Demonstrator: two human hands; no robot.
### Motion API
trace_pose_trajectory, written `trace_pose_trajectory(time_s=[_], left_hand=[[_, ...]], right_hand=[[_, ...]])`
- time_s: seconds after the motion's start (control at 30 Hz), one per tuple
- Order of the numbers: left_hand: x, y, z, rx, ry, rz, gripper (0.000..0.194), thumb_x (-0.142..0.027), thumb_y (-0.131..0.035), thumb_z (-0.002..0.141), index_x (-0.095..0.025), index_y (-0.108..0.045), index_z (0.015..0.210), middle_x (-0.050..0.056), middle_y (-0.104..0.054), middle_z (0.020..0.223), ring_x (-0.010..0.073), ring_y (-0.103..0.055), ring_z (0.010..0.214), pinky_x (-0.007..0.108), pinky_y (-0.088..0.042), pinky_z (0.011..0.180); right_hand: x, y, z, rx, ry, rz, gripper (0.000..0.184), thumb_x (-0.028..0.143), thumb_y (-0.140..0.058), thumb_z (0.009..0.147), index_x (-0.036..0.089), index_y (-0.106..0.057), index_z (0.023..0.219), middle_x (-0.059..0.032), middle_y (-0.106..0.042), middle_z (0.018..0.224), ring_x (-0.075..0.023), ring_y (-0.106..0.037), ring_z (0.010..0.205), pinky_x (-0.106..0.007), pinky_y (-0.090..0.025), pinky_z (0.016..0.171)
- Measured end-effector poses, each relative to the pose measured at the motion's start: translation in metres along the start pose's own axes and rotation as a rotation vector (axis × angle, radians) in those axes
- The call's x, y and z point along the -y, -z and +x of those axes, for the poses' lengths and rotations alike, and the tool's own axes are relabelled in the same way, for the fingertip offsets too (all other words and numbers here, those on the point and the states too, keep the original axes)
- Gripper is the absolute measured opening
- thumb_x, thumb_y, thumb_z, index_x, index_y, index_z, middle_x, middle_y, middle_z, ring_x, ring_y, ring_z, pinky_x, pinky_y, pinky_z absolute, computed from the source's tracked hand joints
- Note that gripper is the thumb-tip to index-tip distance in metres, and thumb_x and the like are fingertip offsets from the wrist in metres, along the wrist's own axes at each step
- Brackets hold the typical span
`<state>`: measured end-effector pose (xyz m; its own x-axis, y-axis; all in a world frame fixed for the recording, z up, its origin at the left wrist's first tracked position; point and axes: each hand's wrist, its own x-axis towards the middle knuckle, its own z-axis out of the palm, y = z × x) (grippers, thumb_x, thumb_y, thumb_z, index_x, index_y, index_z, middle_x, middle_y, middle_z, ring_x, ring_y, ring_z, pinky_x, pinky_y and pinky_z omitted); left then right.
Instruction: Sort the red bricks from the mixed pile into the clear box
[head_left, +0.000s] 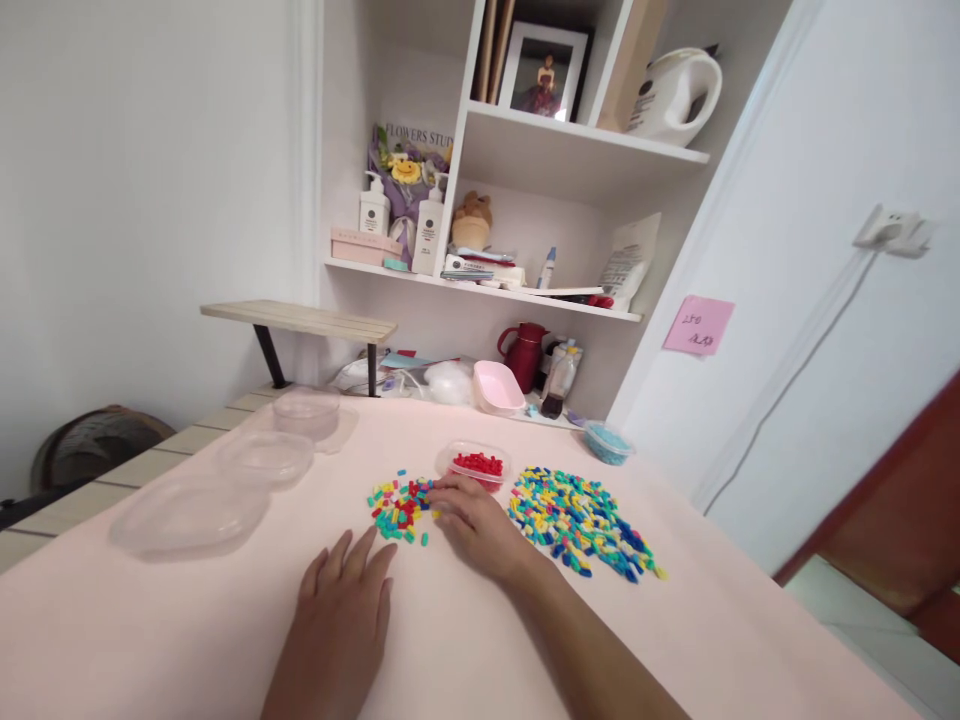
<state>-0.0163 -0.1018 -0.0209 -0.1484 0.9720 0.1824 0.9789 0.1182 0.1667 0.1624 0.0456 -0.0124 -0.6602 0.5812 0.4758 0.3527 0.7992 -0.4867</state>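
My left hand lies palm down on the pink tabletop, fingers apart and nothing in it. Just beyond its fingertips is a small loose pile of coloured pieces, with red, green, yellow and blue among them. At the right edge of that pile my right hand reaches in, fingers bent and drawn together at the pieces; whatever is between the fingertips is hidden. Behind it stands a clear plastic tub of red pieces. A larger spread of mixed pieces lies to the right of my right wrist.
Three clear plastic containers stand in a row along the left side. A clear tub of light blue pieces sits at the far right. Behind the table are a pink basin, a dark red jug and a small wooden riser.
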Motion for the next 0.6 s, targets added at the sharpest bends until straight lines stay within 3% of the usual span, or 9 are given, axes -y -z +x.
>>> trace_pose_trajectory(time_s=[0.13,0.33,0.43,0.6], left_hand=[[0.000,0.001,-0.001,-0.002,-0.004,-0.010,0.052,-0.025,-0.031,0.096,-0.029,-0.057,0.140,0.003,-0.050,0.153,0.0275,-0.037,0.146,0.053,-0.029,0.120],[0.001,-0.001,-0.001,-0.015,-0.004,-0.023,0.050,-0.025,-0.033,0.095,-0.030,-0.057,0.139,0.004,-0.052,0.152,0.0279,-0.039,0.146,0.054,-0.030,0.119],[0.002,-0.002,0.000,-0.021,-0.009,-0.031,0.050,-0.026,-0.033,0.095,-0.030,-0.057,0.139,0.004,-0.051,0.152,0.0281,-0.039,0.146,0.054,-0.030,0.119],[0.004,-0.006,0.000,-0.018,0.000,-0.026,0.050,-0.026,-0.034,0.095,-0.032,-0.057,0.139,0.002,-0.051,0.153,0.0276,-0.039,0.146,0.054,-0.030,0.119]], right_hand=[[0.000,-0.005,0.000,0.061,-0.001,-0.123,0.049,0.013,-0.053,0.091,0.021,-0.058,0.139,-0.0120,-0.062,0.131,-0.0246,-0.055,0.120,-0.041,-0.043,0.106],[0.007,-0.013,0.004,0.085,-0.040,-0.328,0.049,0.020,-0.051,0.095,0.023,-0.052,0.144,-0.0141,-0.060,0.129,-0.0281,-0.054,0.114,-0.043,-0.044,0.099],[0.011,-0.012,0.006,0.084,-0.035,-0.359,0.044,0.019,-0.049,0.096,0.025,-0.059,0.139,-0.0127,-0.063,0.126,-0.0271,-0.056,0.110,-0.041,-0.045,0.096],[0.013,-0.001,0.002,0.034,-0.150,-0.206,0.030,0.017,-0.050,0.094,0.027,-0.074,0.108,-0.0055,-0.072,0.103,-0.0211,-0.064,0.098,-0.032,-0.047,0.089]])
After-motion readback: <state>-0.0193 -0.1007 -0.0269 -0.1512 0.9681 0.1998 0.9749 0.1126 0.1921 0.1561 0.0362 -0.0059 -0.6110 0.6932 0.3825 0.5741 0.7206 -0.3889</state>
